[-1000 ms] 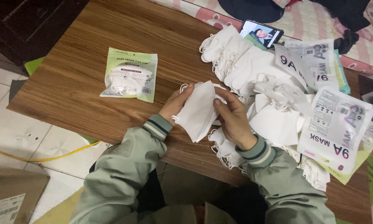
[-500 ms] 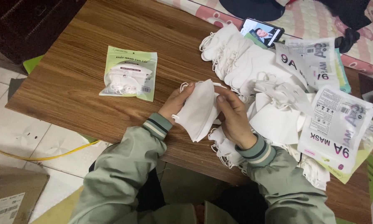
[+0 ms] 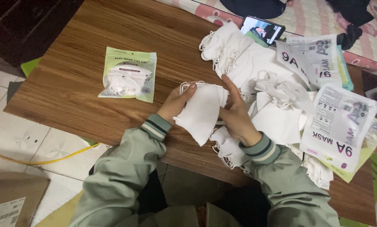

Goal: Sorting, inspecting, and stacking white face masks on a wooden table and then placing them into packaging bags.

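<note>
A pale tiled floor (image 3: 24, 138) is seen under a brown wood-grain tabletop (image 3: 92, 54), with a pink patterned bed (image 3: 314, 21) beyond. A heap of white masks (image 3: 260, 80) is spread across the tabletop's right side. 1 folded white mask (image 3: 202, 112) is gripped above the near edge between the left hand (image 3: 178, 103) and the right hand (image 3: 235, 112). A sealed green packet (image 3: 129, 75) is laid well apart, leftward.

Left hand (image 3: 176, 102) and right hand (image 3: 235, 112) pinch a folded white mask (image 3: 202, 111) between them over wooden table (image 3: 79, 80). Loose mask pile (image 3: 255, 71) just right, sealed mask packet (image 3: 129, 75) left, phone (image 3: 263, 30) behind.
</note>
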